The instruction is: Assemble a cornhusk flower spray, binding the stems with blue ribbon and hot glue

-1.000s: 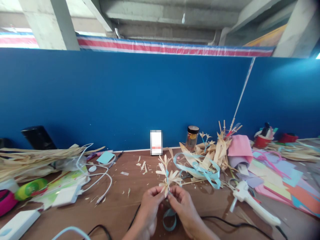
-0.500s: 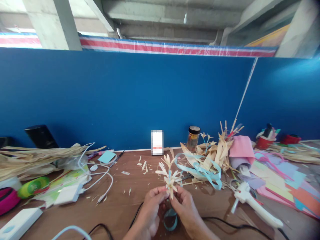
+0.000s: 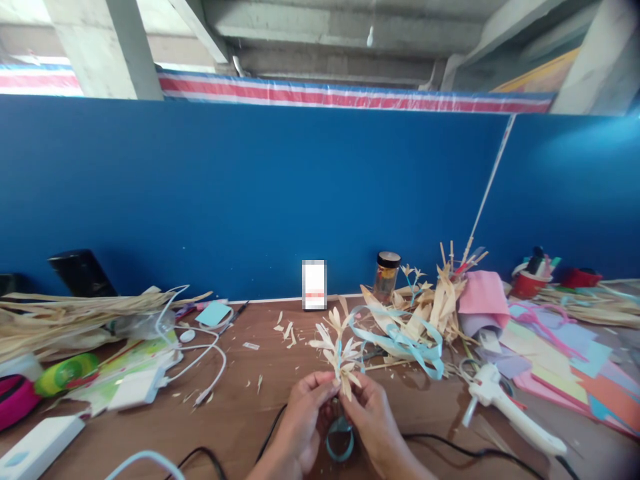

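Observation:
Between my two hands stands a spray of dried-husk flowers (image 3: pixel 342 360), with pale pointed petals in a few clusters and light blue ribbon showing along the stem. My left hand (image 3: pixel 304 417) pinches it low down from the left, thumb and forefinger together. From the right, my right hand (image 3: pixel 373 415) has its fingers closed at the base of the lowest blossom. A curled end of light blue ribbon (image 3: pixel 341 453) hangs in a loop below, between the palms. The lower stem is hidden by my fingers.
To the right lie a hot glue gun (image 3: pixel 510 407), coloured paper sheets (image 3: pixel 555 360), and husks (image 3: pixel 445 307) with tangled blue ribbon (image 3: pixel 425 350). A jar (image 3: pixel 387 273) stands behind. On the left are white cables (image 3: pixel 217 367), a charger (image 3: pixel 137 388) and straw strips (image 3: pixel 75 313).
The husk flower spray has turned slightly, so its lowest blossom now faces more to the right. The ribbon loop has shifted a little; both hands stay nearly in place.

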{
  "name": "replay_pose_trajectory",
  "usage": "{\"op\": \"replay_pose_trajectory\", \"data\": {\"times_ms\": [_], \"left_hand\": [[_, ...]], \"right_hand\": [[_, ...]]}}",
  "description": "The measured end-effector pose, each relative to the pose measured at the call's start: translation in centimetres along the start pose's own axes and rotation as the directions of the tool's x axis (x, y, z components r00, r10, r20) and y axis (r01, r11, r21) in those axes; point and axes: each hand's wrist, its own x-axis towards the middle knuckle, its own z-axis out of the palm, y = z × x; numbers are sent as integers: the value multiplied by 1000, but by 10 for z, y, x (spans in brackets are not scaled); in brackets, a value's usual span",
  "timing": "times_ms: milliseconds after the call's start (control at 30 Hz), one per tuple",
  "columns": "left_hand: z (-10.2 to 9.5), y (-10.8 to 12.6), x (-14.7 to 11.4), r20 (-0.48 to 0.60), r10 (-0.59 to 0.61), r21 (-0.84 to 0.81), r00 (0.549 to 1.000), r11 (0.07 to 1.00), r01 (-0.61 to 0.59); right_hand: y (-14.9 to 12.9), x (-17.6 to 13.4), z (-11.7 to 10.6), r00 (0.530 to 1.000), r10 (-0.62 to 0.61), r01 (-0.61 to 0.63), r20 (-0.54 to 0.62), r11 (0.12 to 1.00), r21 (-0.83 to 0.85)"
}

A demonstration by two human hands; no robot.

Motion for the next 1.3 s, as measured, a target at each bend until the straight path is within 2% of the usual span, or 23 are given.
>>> {"op": "replay_pose_trajectory", "data": {"times_ms": [267,500,667,1033,1300], "left_hand": [[1,-2,1,-6,-5,-2,1000,1000,5],[0,-4,1,-14,4,50,1000,999,-4],[-1,-6,2,-26,10,139,1000,990,-7],[-5,-10,4,20,156,224,988,962,-156],[-5,-5,4,44,182,310,982,932,-187]], "right_hand": [[7,1,-4,999,-39,39,-1,999,-7],[9,3,-7,1000,8,-9,-17,998,-60],[5,2,-6,1000,30,-30,-6,1000,0],[2,3,-5,999,37,-37,-33,999,-2],[5,3,-8,1000,-17,16,-10,996,-83]]}}
